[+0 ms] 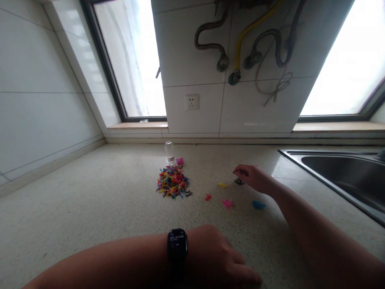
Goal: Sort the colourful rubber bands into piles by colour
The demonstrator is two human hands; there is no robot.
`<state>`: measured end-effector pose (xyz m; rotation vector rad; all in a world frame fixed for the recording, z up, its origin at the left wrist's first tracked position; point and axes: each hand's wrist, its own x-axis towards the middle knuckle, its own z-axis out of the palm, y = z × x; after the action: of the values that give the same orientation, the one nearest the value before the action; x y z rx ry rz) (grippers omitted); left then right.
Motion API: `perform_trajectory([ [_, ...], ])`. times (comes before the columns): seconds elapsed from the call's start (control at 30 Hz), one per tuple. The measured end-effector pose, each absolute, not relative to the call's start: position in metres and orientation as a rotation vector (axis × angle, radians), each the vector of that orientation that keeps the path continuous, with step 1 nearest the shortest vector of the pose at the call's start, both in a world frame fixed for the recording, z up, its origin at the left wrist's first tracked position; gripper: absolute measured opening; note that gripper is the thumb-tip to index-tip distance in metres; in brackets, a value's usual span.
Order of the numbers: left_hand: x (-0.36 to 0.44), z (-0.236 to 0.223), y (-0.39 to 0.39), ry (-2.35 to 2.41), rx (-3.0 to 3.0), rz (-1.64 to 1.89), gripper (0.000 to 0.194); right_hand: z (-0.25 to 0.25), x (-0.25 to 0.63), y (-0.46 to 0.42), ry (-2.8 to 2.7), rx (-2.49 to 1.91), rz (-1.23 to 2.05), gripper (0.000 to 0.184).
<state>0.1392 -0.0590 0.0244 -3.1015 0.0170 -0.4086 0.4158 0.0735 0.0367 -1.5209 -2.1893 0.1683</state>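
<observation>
1. Reference: twelve faces the wall, centre on the pink cluster (227, 204); I find the dark cluster (239, 182) at one o'clock, just by the right hand (252, 176); contact unclear.
2. Step in hand, in my judgement: fingertip handling at the dark cluster; the next move calls for a light touch that leaves the yellow cluster (222, 185), near twelve, undisturbed.
3. Orientation: the dark cluster's long axis runs roughly ten to four; I discern no leading end; single pieces are too small to read.
4. Grip: right fingers curled, narrow; I cannot tell whether they pinch anything; left hand (221, 257) is back-up toward six, its grip hidden.
5. Surroundings: mixed pile (173, 182) at ten; blue cluster (258, 205) at three.
</observation>
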Motion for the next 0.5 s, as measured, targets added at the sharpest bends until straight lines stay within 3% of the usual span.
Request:
perform_trajectory([
  [0.5, 0.139, 0.024, -0.059, 0.018, -3.101, -0.405, 0.032, 0.045, 0.391, 0.069, -2.176, -1.449, 0.105, 0.027],
])
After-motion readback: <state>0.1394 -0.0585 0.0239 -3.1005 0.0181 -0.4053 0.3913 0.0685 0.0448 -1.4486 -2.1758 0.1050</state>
